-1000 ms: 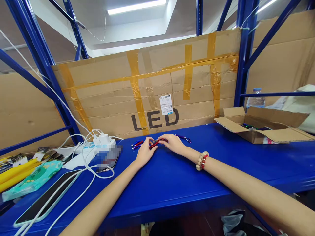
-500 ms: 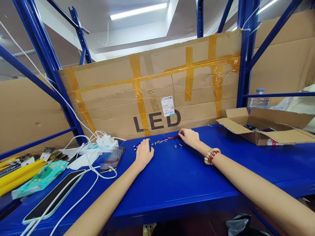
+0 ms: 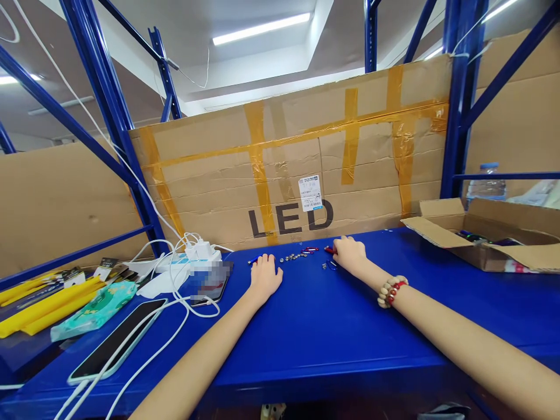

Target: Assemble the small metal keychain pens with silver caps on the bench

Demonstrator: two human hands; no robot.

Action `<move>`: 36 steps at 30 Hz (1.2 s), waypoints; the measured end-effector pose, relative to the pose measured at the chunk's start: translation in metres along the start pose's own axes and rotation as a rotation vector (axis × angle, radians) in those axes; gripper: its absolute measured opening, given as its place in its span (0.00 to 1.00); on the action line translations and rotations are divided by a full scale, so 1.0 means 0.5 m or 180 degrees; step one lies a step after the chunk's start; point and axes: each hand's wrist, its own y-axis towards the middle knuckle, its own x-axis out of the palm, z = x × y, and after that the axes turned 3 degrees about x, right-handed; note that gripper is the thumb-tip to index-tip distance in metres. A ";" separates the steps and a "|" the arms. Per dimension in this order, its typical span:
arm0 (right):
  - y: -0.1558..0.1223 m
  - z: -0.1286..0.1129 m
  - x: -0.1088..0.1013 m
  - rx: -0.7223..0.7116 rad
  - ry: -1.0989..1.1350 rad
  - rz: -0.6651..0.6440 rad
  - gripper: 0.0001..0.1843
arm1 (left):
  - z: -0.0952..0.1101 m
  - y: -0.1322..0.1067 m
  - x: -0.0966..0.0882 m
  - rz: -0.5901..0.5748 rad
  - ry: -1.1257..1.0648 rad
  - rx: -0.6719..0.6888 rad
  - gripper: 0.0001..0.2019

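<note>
My left hand (image 3: 266, 277) lies on the blue tabletop with its fingers stretched out. A slim blue piece (image 3: 254, 261) shows at its fingertips; the rest of that piece is hidden. My right hand (image 3: 350, 252), a beaded bracelet at the wrist, is closed on a small red piece (image 3: 329, 250), whose left end sticks out. Between the hands lie several small round silver pieces (image 3: 292, 256) in a loose row. Just behind them is a thin red clip-like piece (image 3: 310, 250). A blue loop-shaped piece (image 3: 332, 265) rests in front of my right hand.
At the left are a phone (image 3: 118, 341), white cables (image 3: 172, 332), a power strip (image 3: 203, 251), a teal packet (image 3: 94, 311) and yellow tubes (image 3: 56, 306). An open cardboard box (image 3: 494, 256) stands at the right. A large cardboard sheet (image 3: 210, 192) closes off the back.
The camera view has swung left, so everything appears further right. The red piece in my right hand now sits apart from the red clip-like piece, having moved right. My left hand stays near the blue piece.
</note>
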 end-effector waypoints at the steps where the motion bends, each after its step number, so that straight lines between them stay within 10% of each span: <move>1: -0.002 -0.004 0.003 -0.0122 0.0006 0.0111 0.09 | -0.001 0.001 0.000 -0.0013 -0.0005 0.0028 0.14; 10: -0.026 -0.061 0.031 -0.1221 0.0704 0.0250 0.10 | -0.003 0.002 0.001 -0.0109 0.0048 0.0118 0.14; 22: -0.030 -0.067 0.042 -0.1429 0.1120 -0.0026 0.10 | 0.001 -0.003 -0.004 -0.0051 0.0155 0.0085 0.17; 32: -0.031 -0.064 0.014 -0.1790 0.1432 0.0930 0.08 | 0.032 -0.013 -0.081 0.1226 0.0909 0.2326 0.11; 36: -0.033 -0.060 -0.039 -0.2096 0.1503 0.1602 0.08 | 0.061 -0.105 -0.126 0.2001 0.0612 0.2644 0.09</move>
